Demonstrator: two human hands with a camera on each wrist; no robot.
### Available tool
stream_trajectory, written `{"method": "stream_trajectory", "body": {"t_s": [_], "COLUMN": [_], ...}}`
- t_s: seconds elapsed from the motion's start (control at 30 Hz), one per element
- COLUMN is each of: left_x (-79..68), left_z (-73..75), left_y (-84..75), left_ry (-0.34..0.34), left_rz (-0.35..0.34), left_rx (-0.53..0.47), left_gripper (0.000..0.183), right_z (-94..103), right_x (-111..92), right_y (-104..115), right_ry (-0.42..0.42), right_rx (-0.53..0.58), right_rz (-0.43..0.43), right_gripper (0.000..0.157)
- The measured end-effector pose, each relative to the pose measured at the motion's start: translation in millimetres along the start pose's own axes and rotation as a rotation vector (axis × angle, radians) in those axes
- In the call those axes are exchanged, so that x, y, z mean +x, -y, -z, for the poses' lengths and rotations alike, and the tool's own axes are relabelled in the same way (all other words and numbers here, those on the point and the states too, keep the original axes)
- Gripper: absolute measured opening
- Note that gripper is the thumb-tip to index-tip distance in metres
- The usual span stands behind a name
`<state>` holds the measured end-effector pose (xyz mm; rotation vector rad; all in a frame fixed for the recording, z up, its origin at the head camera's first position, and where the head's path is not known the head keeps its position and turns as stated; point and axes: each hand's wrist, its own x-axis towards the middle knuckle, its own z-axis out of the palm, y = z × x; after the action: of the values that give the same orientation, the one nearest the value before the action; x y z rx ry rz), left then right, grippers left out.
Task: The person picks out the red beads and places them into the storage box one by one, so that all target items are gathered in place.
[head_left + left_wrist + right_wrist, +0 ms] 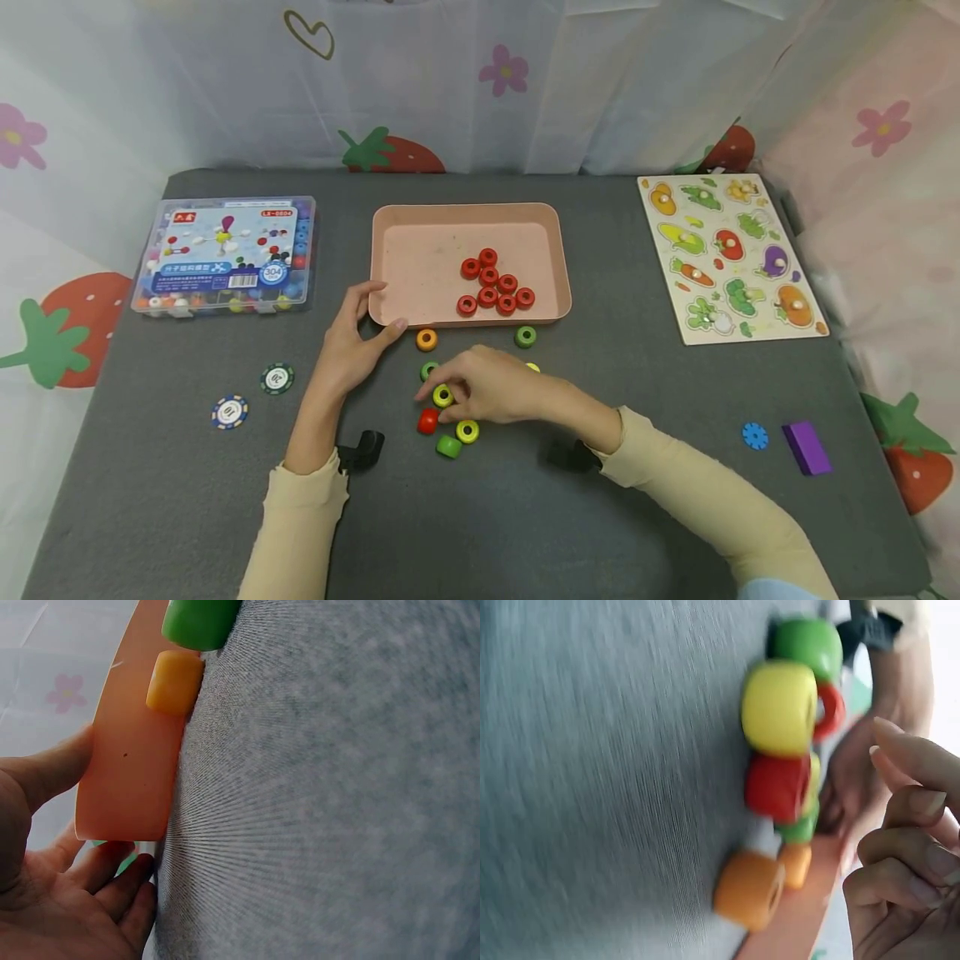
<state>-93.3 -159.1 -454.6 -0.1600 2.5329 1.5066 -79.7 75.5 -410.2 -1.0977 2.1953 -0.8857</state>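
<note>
My left hand (351,342) holds the front left corner of a pink tray (405,242), thumb at the front rim and fingers along the left side. Several red ring beads (487,297) lie in the tray. My right hand (491,385) hovers over loose beads in front of it, thumb and index finger apart with nothing pinched between them. Near those fingertips are a yellow bead (442,396) and a red bead (427,421). Close by lie a green bead (449,447) and an orange bead (426,339). In the right wrist view, another orange bead (748,890) shows; the hand covers part of the group.
A clear box of model pieces (225,257) stands at the back left, a vegetable puzzle board (735,258) at the back right. Two poker chips (277,378) lie on the left. On the right are a blue disc (755,436) and a purple block (807,447).
</note>
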Motion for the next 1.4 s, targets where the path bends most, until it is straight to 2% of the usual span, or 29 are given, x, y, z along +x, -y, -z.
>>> {"method": "stream_trajectory", "body": {"t_s": [0.1,0.33,0.47,0.63,0.8,0.87,0.97,1.1,1.2,1.4], "left_x": [0.3,1.1,0.8,0.5,0.8,0.8,0.7,0.3,0.4,0.7], "left_z": [0.0,-0.6,-0.5,0.0,-0.4,-0.6,-0.7,-0.8,-0.9,-1.3], "left_y": [-0.2,0.4,0.9,1.6,1.5,1.3,1.1,1.1,1.3,1.5], "left_ry": [-0.001,-0.004,-0.003,-0.004,-0.002,-0.001,-0.003,-0.005,-0.005,-0.01], "left_rz": [0.006,-0.001,-0.001,-0.004,-0.002,-0.004,-0.007,-0.01,-0.012,-0.016], "left_rx": [0.0,-0.003,-0.006,-0.002,-0.007,-0.007,0.0,0.009,0.009,0.011], "left_gripper": [0.066,0.066,0.066,0.066,0.066,0.066,0.066,0.066,0.067,0.066], "right_z": [-8.9,-18.6,-17.6,-6.3,12.3,20.9,32.5,43.4,47.1,47.0], "right_x": [1.3,5.4,6.2,5.6,4.3,4.0,4.9,8.1,11.7,21.5], "right_y": [3.5,2.5,1.1,-4.6,-15.9,-21.1,-30.4,-43.5,-50.9,-58.9], "right_ry": [0.029,0.036,0.018,-0.113,-0.293,-0.381,-0.513,-0.626,-0.656,-0.664], "right_rx": [-0.043,-0.123,-0.095,0.012,0.199,0.225,0.188,0.118,0.103,0.11], "right_rz": [-0.007,-0.061,-0.059,-0.006,0.014,0.006,-0.066,-0.243,-0.321,-0.374], "right_gripper": [0.028,0.02,0.014,0.014,0.019,0.024,0.029,0.025,0.022,0.023]}}
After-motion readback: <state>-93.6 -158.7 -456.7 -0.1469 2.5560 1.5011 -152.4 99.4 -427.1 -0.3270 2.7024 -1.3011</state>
